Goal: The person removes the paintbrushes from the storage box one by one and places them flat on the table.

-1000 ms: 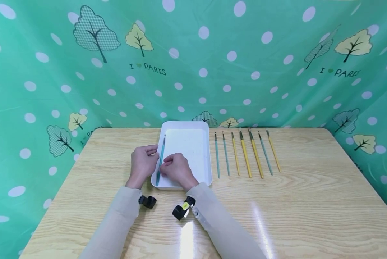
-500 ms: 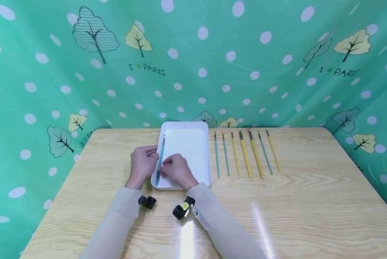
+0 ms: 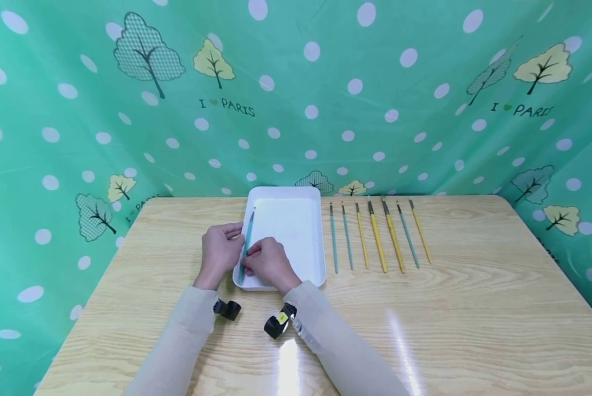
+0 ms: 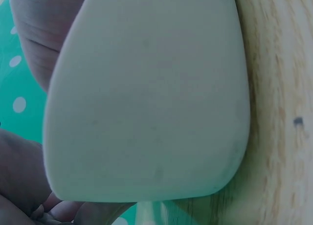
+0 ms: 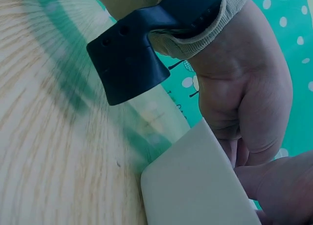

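Observation:
A paintbrush (image 3: 248, 231) with a turquoise handle lies lengthwise along the left side inside a white tray (image 3: 296, 242). My left hand (image 3: 219, 250) is bent over the tray's left rim, thumb and fingertips beside the brush's middle; whether they grip the rim or the brush cannot be told. Reaching in over the front, my right hand (image 3: 271, 261) pinches the lower handle with thumb and forefinger. The tray's outer wall (image 4: 146, 98) fills most of the left wrist view. In the right wrist view that wall hides the fingertips of the left hand (image 5: 244, 93).
Several more paintbrushes (image 3: 376, 236), turquoise and yellow, lie side by side to the tray's right on the wooden table (image 3: 424, 330). A green dotted cloth (image 3: 296, 132) hangs behind. Black camera mounts (image 3: 276, 327) sit on both wrists.
The right fingertips have shifted slightly left onto the brush's lower handle. The left hand and the tray look nearly the same.

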`<act>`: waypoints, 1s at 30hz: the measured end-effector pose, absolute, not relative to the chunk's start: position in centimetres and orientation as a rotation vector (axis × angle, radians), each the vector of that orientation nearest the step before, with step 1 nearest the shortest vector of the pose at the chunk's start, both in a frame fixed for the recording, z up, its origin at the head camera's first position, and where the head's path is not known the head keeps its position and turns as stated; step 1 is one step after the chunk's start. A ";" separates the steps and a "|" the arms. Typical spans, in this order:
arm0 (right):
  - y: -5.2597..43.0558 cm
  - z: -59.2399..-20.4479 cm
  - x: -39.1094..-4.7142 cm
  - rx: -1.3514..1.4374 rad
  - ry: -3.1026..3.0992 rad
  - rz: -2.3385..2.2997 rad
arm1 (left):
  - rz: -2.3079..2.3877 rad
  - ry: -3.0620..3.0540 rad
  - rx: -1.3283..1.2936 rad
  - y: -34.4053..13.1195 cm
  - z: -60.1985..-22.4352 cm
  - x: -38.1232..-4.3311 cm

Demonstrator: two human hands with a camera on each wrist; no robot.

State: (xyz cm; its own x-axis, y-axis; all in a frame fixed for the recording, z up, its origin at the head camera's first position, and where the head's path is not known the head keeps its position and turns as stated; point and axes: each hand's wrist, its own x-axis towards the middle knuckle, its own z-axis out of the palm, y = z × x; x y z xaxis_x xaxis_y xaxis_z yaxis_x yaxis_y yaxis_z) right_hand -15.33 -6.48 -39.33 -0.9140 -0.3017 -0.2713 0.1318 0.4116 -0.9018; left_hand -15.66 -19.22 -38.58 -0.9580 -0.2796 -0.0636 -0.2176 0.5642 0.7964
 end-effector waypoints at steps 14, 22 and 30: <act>-5.9 -38.9 -15.8 -0.040 2.277 -1.446 | -1.394 -2.683 0.404 -19.0 -38.8 -15.5; -5.7 -38.6 -15.8 -0.043 2.325 -1.418 | -1.380 -2.684 0.399 -19.1 -38.7 -15.6; -5.4 -38.6 -16.4 -0.015 2.313 -1.446 | -1.393 -2.695 0.415 -19.1 -38.6 -15.6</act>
State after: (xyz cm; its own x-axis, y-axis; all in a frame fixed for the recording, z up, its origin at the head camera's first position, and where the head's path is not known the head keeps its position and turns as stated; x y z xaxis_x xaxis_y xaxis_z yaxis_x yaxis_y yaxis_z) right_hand -16.44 -5.40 -38.58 -0.9156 -0.2219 -0.3354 0.2042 0.4618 -0.8632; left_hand -15.62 -19.08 -38.61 -0.9601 -0.2746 -0.0531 -0.2022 0.5503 0.8101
